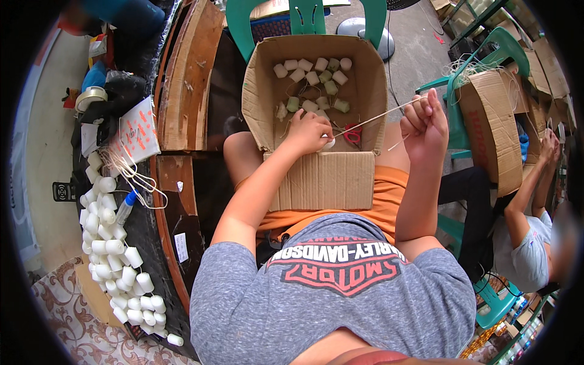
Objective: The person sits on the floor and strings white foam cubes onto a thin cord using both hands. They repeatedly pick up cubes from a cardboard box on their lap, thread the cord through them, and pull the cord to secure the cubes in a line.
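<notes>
My left hand [309,131] is low over the front of an open cardboard box [322,179], its fingers closed round a small white cylinder [329,143] that is mostly hidden by them. From there a thin white string [380,114] runs taut up to the right. My right hand [424,125], raised beyond the box's right side, pinches that string, and a short end dangles below the fist. Red-handled scissors [353,135] lie in the box beside my left hand. Farther in are several white cylinders [312,78] and pale green ones [331,87], some with string on them.
The box rests on my lap, against a green plastic chair [304,18]. At left, a black-covered table [146,231] bears a long heap of white cylinders [115,243], loose strings and a tape roll [91,99]. At right, another person [529,243] works beside a second cardboard box [490,131].
</notes>
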A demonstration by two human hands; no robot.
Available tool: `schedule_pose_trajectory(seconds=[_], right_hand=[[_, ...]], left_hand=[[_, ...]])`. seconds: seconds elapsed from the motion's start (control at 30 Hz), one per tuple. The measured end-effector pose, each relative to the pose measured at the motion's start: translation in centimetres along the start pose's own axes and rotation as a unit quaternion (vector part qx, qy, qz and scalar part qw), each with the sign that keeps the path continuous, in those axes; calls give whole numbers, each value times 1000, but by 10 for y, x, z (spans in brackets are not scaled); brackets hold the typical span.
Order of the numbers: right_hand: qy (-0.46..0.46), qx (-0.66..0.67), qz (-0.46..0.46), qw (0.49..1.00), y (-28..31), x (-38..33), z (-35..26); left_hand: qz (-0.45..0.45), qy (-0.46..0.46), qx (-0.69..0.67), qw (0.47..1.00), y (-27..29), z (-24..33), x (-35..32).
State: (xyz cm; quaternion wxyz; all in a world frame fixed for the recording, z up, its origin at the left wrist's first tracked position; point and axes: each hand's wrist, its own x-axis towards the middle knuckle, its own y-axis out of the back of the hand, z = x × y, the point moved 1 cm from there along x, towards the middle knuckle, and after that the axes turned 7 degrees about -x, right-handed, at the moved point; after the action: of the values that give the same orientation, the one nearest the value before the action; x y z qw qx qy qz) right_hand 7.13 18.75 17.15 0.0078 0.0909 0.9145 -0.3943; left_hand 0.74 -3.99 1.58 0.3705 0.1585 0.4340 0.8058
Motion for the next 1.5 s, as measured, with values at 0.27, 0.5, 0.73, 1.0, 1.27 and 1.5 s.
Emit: schedule_pose_trajectory(seconds=[0.27,0.5,0.73,1.0,1.27,1.5], right_hand=[[174,-340,-112,917,-17,-10,-15],[249,-506,-257,785,-31,-11,-22],[246,-496,-308,774,-32,-12,-5],[302,-370,-155,865,-36,-24,-10],[222,-506,-157,819,-22,-8,-3],[73,-670,-36,738,7,17,66]], left_hand=[[-57,-123,-79,988,-2,20,11],[-280,-77,-169,942,-1,3,29],[-42,84,-92,991,-3,-79,102],[-7,243,122,962,-27,-109,140],[63,232,49,970,-46,-128,130],[11,298,-760,578,6,-58,94]])
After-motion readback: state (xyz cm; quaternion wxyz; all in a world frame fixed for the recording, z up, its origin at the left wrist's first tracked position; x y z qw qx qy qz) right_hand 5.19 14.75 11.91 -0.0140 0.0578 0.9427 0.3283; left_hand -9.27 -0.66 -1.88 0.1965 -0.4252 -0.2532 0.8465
